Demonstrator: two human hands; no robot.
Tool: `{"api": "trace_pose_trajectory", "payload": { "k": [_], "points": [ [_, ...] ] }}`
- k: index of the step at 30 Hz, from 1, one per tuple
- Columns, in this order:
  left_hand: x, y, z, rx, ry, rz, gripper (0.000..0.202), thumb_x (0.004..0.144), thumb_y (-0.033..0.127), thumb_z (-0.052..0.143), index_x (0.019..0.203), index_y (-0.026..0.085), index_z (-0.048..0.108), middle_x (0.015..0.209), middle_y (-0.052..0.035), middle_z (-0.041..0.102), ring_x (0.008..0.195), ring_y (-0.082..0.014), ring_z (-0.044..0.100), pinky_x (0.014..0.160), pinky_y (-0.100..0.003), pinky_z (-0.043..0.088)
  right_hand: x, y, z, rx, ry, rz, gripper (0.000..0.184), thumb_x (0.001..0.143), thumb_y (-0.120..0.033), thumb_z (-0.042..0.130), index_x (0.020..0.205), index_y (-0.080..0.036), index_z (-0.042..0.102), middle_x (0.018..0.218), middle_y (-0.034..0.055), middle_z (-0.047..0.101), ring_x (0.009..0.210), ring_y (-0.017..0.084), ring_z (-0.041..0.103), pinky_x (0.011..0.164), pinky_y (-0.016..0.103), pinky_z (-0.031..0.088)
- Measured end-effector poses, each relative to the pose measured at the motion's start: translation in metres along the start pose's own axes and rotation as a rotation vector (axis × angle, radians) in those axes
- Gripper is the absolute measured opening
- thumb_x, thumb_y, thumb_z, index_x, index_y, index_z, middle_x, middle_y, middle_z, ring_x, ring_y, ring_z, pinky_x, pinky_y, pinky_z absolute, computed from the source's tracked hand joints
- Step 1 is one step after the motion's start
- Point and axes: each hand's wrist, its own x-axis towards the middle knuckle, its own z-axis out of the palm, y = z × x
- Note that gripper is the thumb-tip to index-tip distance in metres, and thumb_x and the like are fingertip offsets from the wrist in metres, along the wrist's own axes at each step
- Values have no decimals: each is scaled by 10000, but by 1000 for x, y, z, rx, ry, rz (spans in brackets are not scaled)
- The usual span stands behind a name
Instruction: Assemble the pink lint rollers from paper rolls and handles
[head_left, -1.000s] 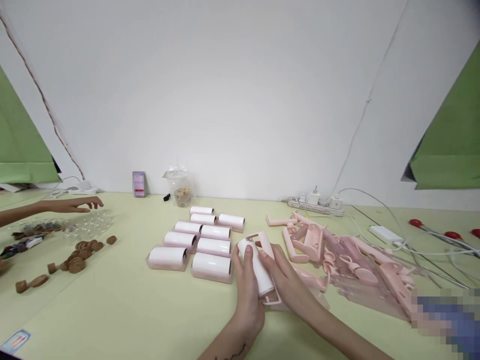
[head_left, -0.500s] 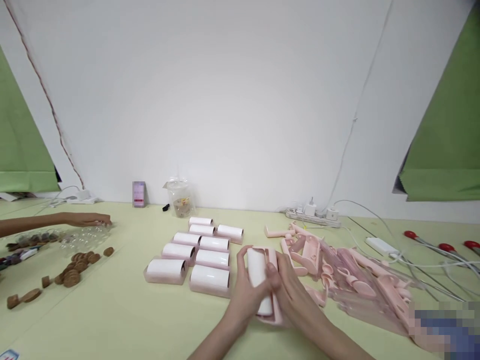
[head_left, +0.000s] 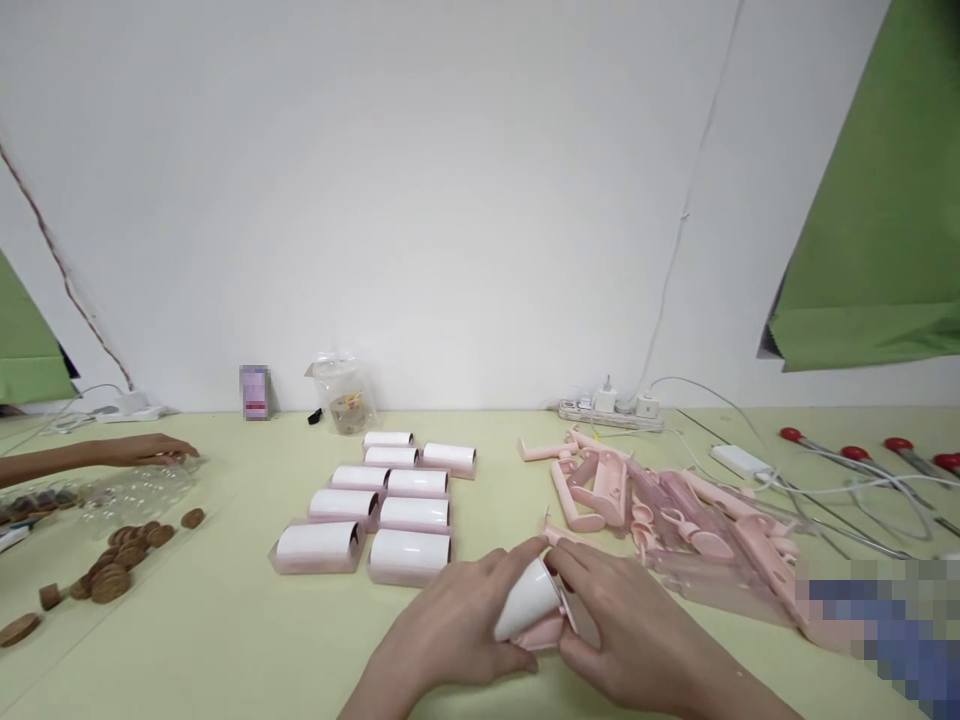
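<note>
Low in the middle of the view, both my hands close round one lint roller (head_left: 529, 600): a white paper roll in a pink plastic frame. My left hand (head_left: 457, 625) wraps it from the left, fingers over the roll. My right hand (head_left: 626, 630) grips the pink frame from the right, thumb near the roll's end. Just left of my hands, several finished white rolls in pink covers (head_left: 379, 510) lie in rows on the pale yellow-green table (head_left: 225, 620).
A heap of pink plastic handles and frames (head_left: 675, 520) lies to the right. Behind it run a power strip (head_left: 611, 410) and cables. Another person's hand (head_left: 142, 450) rests on clear plastic at the far left, near several brown discs (head_left: 120, 560).
My hands have drawn the roller nearer to me and lower, and tipped it so the roll's end points up. The view has swung a little to the right. The other person's hand stays on the plastic.
</note>
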Motion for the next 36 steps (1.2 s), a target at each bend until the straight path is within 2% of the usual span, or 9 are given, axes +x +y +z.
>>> {"api": "trace_pose_trajectory", "payload": {
  "k": [6, 10, 20, 22, 25, 28, 31, 33, 36],
  "points": [
    [-6, 9, -3, -52, -16, -76, 627, 587, 353, 677, 1169, 380, 447, 1102, -19, 567, 984, -298, 508, 765, -323, 390, -1, -2, -9, 2, -31, -91, 80, 638, -132, 413, 680, -200, 422, 682, 22, 525, 591, 154, 449, 522, 252, 303],
    [-6, 16, -6, -71, -39, -106, 648, 560, 367, 692, 1164, 370, 456, 1090, -16, 572, 979, -299, 506, 770, -327, 389, -4, -1, -16, 8, -72, -82, 80, 624, -125, 403, 626, -205, 397, 625, 2, 502, 531, 132, 416, 483, 237, 257],
    [-12, 14, -5, -21, -70, -99, 663, 589, 364, 683, 1193, 398, 413, 1071, 11, 584, 913, -268, 540, 707, -285, 396, 0, -1, -10, 74, -54, -145, 100, 572, -100, 401, 575, -200, 400, 540, -23, 461, 485, 112, 361, 475, 231, 222],
    [-13, 15, -6, -18, -92, -94, 646, 607, 328, 675, 1190, 412, 409, 1080, 24, 583, 921, -264, 538, 704, -280, 393, 1, -3, -11, 92, -45, -137, 102, 560, -99, 406, 559, -200, 391, 533, -28, 456, 480, 106, 351, 471, 229, 223],
    [-12, 16, -5, -7, -117, -77, 651, 609, 265, 669, 1182, 428, 405, 1062, 36, 593, 908, -267, 543, 669, -272, 396, -1, -2, -18, 124, -87, -44, 84, 561, -120, 448, 566, -202, 429, 525, -41, 463, 467, 96, 371, 441, 216, 225],
    [-11, 15, -3, 25, -85, -88, 737, 590, 259, 672, 1228, 426, 343, 1050, 21, 598, 858, -270, 562, 645, -280, 409, -5, 6, -29, 229, -209, 44, 109, 610, -196, 531, 712, -229, 554, 590, -43, 533, 508, 105, 461, 429, 201, 276],
    [-9, 12, 0, -35, -49, -53, 653, 619, 241, 634, 1211, 376, 394, 1022, 4, 604, 845, -248, 565, 678, -287, 429, -7, 17, -36, 397, -265, 114, 350, 643, -329, 608, 988, -292, 561, 751, -31, 596, 626, 131, 546, 495, 204, 379],
    [-6, 10, 3, -126, 8, 8, 577, 653, 199, 586, 1189, 334, 420, 1053, 2, 585, 892, -217, 550, 747, -280, 429, -5, 23, -33, 525, -263, 146, 441, 639, -377, 634, 1059, -284, 534, 820, -13, 603, 685, 145, 568, 555, 217, 432],
    [1, 7, 13, -212, 158, 54, 626, 664, 173, 563, 1232, 296, 332, 1169, -12, 493, 1014, -193, 485, 861, -284, 390, -1, 25, -17, 750, -235, 124, 479, 647, -383, 649, 1080, -228, 514, 933, 28, 588, 806, 170, 575, 690, 266, 480]
  ]
}}
